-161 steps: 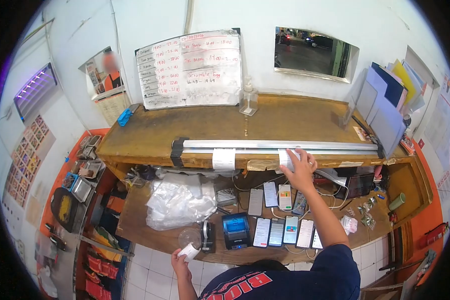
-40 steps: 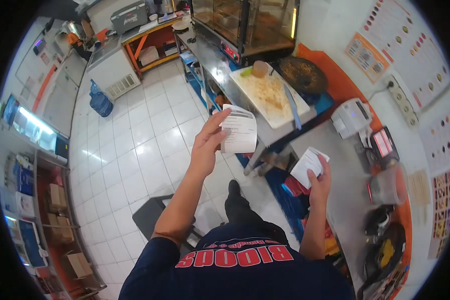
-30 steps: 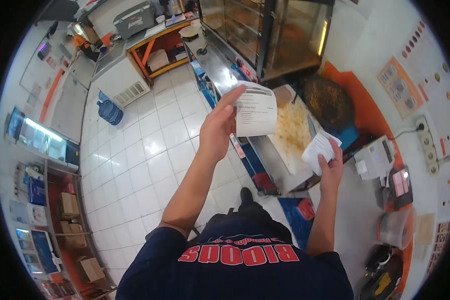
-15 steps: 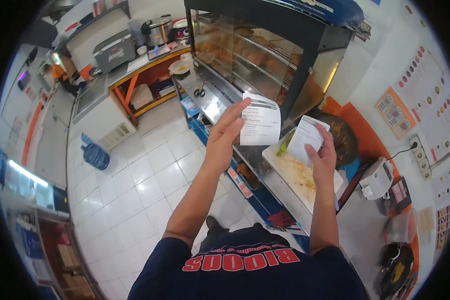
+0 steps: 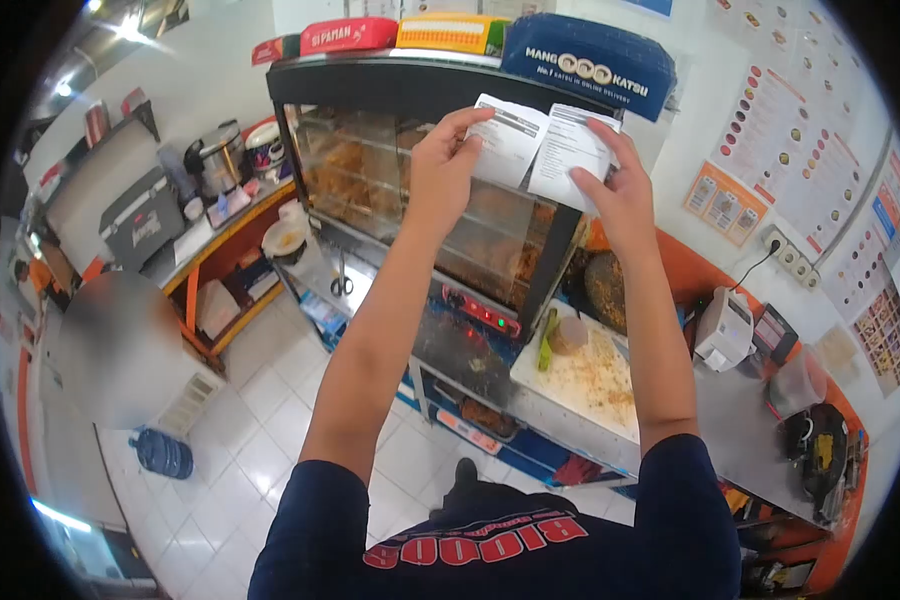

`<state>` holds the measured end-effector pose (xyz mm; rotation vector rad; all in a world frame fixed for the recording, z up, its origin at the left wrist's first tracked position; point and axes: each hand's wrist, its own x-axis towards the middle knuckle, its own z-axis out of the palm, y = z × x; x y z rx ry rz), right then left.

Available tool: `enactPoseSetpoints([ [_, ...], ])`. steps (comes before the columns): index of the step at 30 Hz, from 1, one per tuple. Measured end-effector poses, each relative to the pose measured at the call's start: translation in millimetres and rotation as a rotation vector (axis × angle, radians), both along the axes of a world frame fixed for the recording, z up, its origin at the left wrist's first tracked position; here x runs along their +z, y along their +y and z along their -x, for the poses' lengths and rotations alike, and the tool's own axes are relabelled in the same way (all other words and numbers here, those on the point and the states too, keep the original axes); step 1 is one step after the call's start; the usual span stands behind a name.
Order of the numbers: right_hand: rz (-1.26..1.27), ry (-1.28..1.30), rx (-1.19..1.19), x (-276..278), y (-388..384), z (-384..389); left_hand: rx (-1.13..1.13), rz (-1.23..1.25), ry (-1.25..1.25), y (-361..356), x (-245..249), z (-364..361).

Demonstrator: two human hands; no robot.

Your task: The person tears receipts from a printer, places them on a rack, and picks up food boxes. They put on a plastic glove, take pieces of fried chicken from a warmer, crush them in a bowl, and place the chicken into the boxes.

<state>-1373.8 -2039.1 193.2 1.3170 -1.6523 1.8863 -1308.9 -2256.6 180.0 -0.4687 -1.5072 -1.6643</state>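
My left hand is closed on a printed paper receipt, pinched at its left edge. Another receipt is pinched between thumb and fingers of my right hand. Both slips are raised side by side at the upper front of the glass food warmer, their printed faces toward me. Where the two papers meet, they touch or nearly touch. Below my hands lies a white cutting board strewn with crumbs, with a green-handled tool and a round brownish item on it.
Black scissors rest on the metal counter at the left. A stone mortar-like bowl stands behind the board. To the right are a small white printer and a clear tub. On the floor lies a blue water jug.
Both hands have risen with the receipts and brought them together in front of the warmer. The view has tilted upward, showing the boxes on top of the warmer.
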Motion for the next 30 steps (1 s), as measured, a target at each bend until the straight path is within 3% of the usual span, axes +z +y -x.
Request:
enactPoseSetpoints([
  [4, -0.018, 0.017, -0.184, 5.6, -26.5, 53.5, -0.098, -0.022, -0.035, -24.3, 19.8, 77.8],
  [6, 0.045, 0.001, -0.149, 4.1, -31.6, 62.9, 0.021, -0.009, -0.081, -32.6, 30.4, 103.3],
  [11, 0.089, 0.011, -0.122, 1.9, -36.2, 76.4, -0.090, -0.058, 0.033, -64.0, 33.7, 140.9],
  [14, 0.102, -0.019, -0.248, 3.9, -39.5, 73.7, 0.197, 0.171, 0.038, -73.5, 28.9, 144.8],
  [15, 0.105, -0.023, -0.279, 10.4, -38.8, 69.4, 0.166, 0.174, 0.035, -71.4, 31.0, 142.4],
  [17, -0.025, 0.035, -0.469, 21.5, -39.7, 60.4, 0.364, 0.363, 0.048, -69.1, 36.5, 135.4],
  [19, -0.044, 0.057, -0.592, 24.0, -42.1, 58.1, 0.354, 0.421, 0.072, -71.3, 40.0, 135.1],
  [21, -0.344, 0.143, -1.045, 36.8, -52.2, 39.5, 0.747, 0.699, 0.318, -81.0, 41.4, 138.4],
  [22, -0.324, 0.207, -1.152, 31.3, -56.7, 39.4, 0.723, 0.712, 0.394, -87.8, 39.8, 146.7],
  [23, -0.406, 0.075, -1.176, 35.6, -63.7, 26.6, 0.737, 0.761, 0.504, -94.5, 39.9, 154.1],
  [24, -0.450, 0.133, -1.202, 28.7, -62.2, 28.1, 0.620, 0.714, 0.512, -96.4, 44.2, 155.5],
  [25, -0.270, 0.193, -1.253, -6.6, -52.6, 53.5, 0.557, 0.725, 0.376, -99.5, 42.4, 154.6],
  [26, -0.386, -0.245, -1.188, -3.2, -46.7, 48.9, 0.507, 0.662, 0.392, -102.2, 44.5, 152.5],
  [28, -0.208, -0.067, -1.334, -43.8, -12.1, 95.6, 0.353, 0.633, 0.418, -103.4, 42.1, 161.6],
  [29, -0.156, 0.270, -1.097, -71.1, 31.6, 135.8, 0.397, 0.627, 0.558, -105.6, 41.4, 165.6],
  [30, -0.296, 0.317, -1.211, -59.5, 38.9, 144.3, 0.322, 0.765, 0.522, -112.2, 39.8, 164.3],
])
